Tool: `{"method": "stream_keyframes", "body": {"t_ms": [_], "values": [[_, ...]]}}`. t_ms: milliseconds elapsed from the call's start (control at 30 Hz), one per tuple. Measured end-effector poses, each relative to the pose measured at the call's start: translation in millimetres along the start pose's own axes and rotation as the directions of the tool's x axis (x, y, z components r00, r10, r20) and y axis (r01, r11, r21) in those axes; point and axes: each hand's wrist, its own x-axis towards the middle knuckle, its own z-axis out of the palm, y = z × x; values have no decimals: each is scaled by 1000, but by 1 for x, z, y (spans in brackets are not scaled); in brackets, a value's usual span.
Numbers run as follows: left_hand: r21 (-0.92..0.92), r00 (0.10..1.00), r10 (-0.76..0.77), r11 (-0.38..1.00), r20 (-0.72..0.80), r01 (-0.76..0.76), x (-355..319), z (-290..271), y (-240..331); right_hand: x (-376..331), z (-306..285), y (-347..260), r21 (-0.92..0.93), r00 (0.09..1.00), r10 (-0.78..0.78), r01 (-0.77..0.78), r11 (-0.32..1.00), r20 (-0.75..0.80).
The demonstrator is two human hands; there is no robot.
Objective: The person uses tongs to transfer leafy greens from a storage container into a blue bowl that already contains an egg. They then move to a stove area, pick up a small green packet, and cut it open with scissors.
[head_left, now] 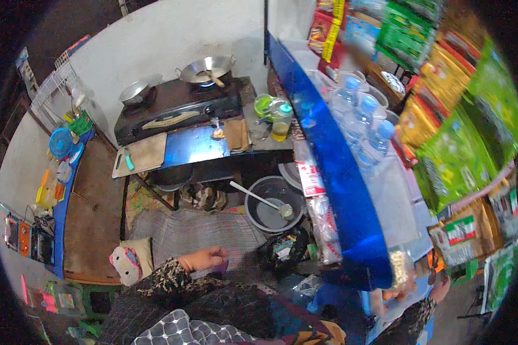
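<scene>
My left hand (204,259) hangs in front of my body with its fingers loosely bent and nothing visible in it. It is near a grey woven mat (178,233) and a black plastic bag (283,248). At the lower right, my right hand (402,291) reaches past the end of the blue counter. Its fingers close around the bottom of a clear pack of pale beige food (397,268); what is in the pack is too blurred to name. Part of that hand is hidden.
A wok (208,70) with a wooden-handled utensil sits over a blue flame on the black stove (178,106). A knife (129,163) lies on a cutting board (141,154). A ladle rests in a grey basin (252,215). Bottles (364,118) and hanging sachets (443,155) crowd the right.
</scene>
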Motion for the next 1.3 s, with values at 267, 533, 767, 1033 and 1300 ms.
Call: {"method": "stream_keyframes", "body": {"t_ms": [267, 533, 767, 1033, 1300], "values": [[261, 869, 392, 911, -301, -320, 82, -174, 46, -212, -27, -43, -27, 967, 235, -239, 971, -97], [-509, 784, 105, 707, -611, -491, 271, -340, 107, -431, 20, -177, -3, 850, 75, -86, 996, 522], [-728, 841, -22, 514, -541, -454, 379, -401, 113, -488, 9, -336, 193, 700, -480, 451, 871, 530], [-495, 781, 40, 753, -623, -434, 447, -423, 86, -488, -18, -367, 50, 787, -75, 56, 997, 613], [754, 698, 375, 547, -610, 364, 455, -519, 75, -500, -3, -377, -27, 673, -39, 87, 996, 739]]}}
